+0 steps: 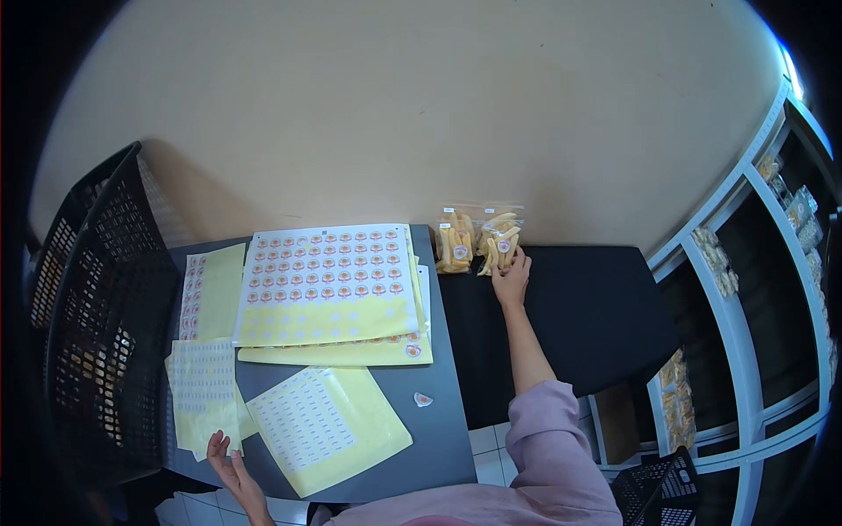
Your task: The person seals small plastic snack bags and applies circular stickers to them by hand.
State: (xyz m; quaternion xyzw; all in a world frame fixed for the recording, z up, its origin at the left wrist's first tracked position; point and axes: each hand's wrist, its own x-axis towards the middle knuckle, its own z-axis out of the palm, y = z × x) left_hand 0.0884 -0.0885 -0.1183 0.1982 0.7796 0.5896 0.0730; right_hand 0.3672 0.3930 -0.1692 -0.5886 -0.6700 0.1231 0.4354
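My right hand [511, 282] has its fingers around the lower right edge of a clear bag of pale yellow snack sticks [497, 230], which carries a round sticker and a small white label. A similar bag [454, 250] stands beside it on the left, against the wall. At the lower left, my left hand [230, 472] is open, its fingers apart at the lower edge of a sheet of small labels [203, 373]. Another small-label sheet [303, 430] lies right of that hand. A large sheet of round stickers [329, 272] tops a stack further back.
A tall black plastic crate [110, 342] stands at the left of the grey table [443, 447]. One loose sticker [423, 400] lies there. A black-covered table [596, 307] adjoins it. White shelving [737, 324] with bagged goods curves along the right, above a black basket [658, 491].
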